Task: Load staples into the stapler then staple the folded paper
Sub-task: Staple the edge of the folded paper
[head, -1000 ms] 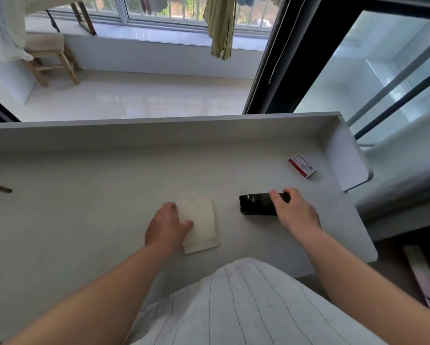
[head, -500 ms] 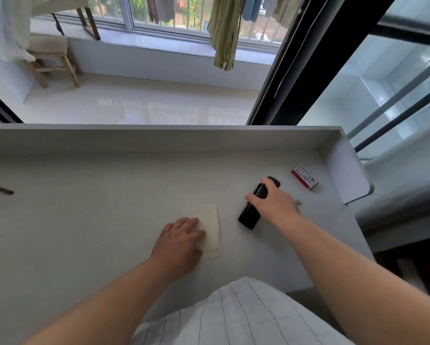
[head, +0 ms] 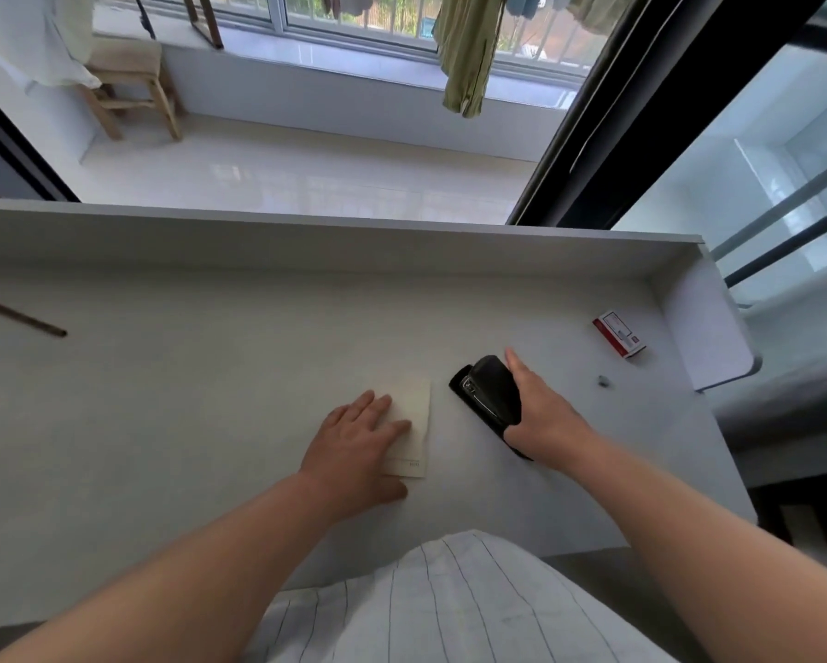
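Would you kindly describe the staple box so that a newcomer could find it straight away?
Start at the grey desk and follow it to its far right corner, by the raised side panel. The staple box lies flat there, beyond the black stapler under the right hand. It is the only red-and-white thing on the desk.

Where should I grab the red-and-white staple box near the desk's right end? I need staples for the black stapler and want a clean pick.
Probably pinch the staple box across its two long sides, from above. It lies flat, angled, with bare desk around it, well apart from the stapler under the right hand.
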